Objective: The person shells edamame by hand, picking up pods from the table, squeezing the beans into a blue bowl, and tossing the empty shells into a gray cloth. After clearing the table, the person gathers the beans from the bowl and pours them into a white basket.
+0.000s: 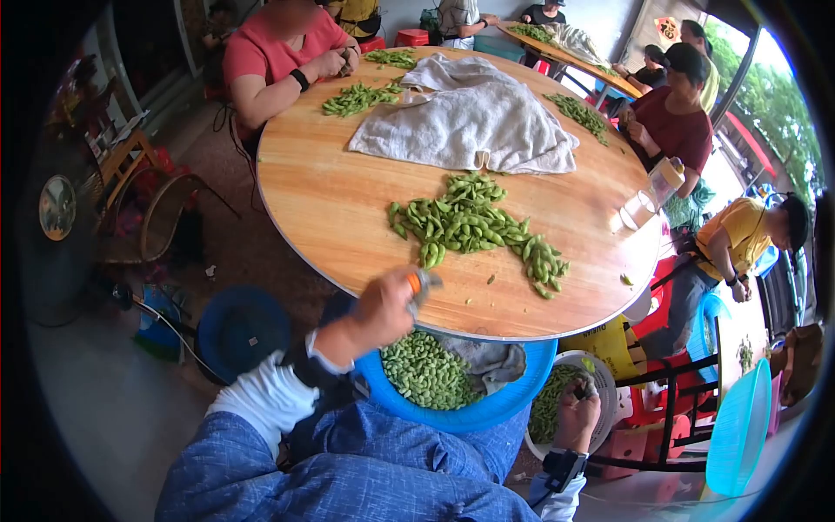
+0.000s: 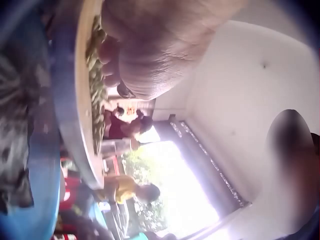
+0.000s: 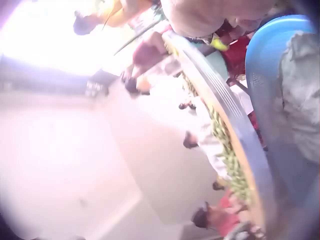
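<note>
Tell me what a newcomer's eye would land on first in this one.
The heap of green pods in the middle of the round wooden table catches the eye first, with a crumpled pale cloth beyond it. At the near edge the left hand grips an orange-handled tool above a blue basin of more pods, while the right hand sits lower by a white basket.

Green pods [image 1: 470, 228] on a tan wood-grain table [image 1: 330, 200], an orange-and-grey tool [image 1: 422, 283], a blue basin [image 1: 487, 416], a pale grey cloth [image 1: 470, 122]
</note>
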`<state>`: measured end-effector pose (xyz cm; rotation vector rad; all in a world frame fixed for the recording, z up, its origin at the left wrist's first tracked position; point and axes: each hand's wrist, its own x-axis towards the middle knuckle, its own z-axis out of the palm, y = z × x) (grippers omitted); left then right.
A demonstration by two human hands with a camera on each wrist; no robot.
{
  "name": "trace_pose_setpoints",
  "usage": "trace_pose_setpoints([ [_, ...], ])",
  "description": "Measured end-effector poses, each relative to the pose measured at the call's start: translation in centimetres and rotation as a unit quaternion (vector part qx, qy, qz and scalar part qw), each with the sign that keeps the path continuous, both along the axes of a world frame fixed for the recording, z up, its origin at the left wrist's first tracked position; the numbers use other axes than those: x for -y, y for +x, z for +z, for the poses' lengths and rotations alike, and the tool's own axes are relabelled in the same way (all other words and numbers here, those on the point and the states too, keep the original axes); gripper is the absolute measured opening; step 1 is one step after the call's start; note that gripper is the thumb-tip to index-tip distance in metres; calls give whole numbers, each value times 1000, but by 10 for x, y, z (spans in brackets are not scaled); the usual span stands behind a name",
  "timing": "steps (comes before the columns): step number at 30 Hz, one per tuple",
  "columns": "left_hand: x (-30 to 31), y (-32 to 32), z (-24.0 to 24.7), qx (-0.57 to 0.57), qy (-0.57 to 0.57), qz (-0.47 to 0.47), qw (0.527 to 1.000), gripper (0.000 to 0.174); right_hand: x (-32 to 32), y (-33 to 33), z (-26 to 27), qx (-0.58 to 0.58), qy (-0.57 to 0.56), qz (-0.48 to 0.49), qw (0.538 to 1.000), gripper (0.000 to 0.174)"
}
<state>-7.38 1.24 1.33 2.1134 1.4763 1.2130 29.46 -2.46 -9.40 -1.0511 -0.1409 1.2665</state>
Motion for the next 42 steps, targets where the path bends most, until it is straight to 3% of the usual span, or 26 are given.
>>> trace_pose_setpoints([
  [3, -48, -32, -3, -79, 42, 11, 996, 26, 9, -11, 10, 21, 13, 24, 999, 13],
  [8, -90, -48, -22, -225, 51, -13, 973, 20, 7, -49, 24, 77, 39, 87, 992, 17],
  [17, -96, -43, -7, -293, 79, 25, 953, 19, 5, -99, 57, 268, 105, 225, 931, 17],
  [20, -88, -47, -6, -251, 128, 50, 958, 14, 6, -107, 67, 290, 125, 254, 914, 19],
  [23, -73, -42, 11, -100, -27, 84, 991, 9, 3, -119, 80, 289, 146, 286, 902, 24],
  [25, -54, -23, 29, 45, -91, 18, 995, 12, 1, -133, 95, 259, 157, 309, 901, 26],
  [27, -33, -4, 29, 203, -169, -67, 962, 12, -5, -146, 99, 246, 197, 317, 895, 28],
  [29, -14, 13, 18, 236, -213, -122, 940, 12, -9, -157, 108, 208, 216, 329, 895, 29],
  [31, 7, 27, 23, 191, -228, -173, 939, 13, -13, -160, 107, 176, 209, 353, 895, 30],
  [34, 21, 38, 12, 162, -246, -182, 938, 16, -9, -160, 101, 158, 205, 360, 896, 30],
  [38, 20, 42, -9, 328, -367, -238, 837, 24, -4, -154, 100, 186, 213, 365, 887, 28],
  [42, 20, 43, -1, 219, -324, -204, 897, 15, -9, -154, 94, 212, 218, 359, 883, 27],
])
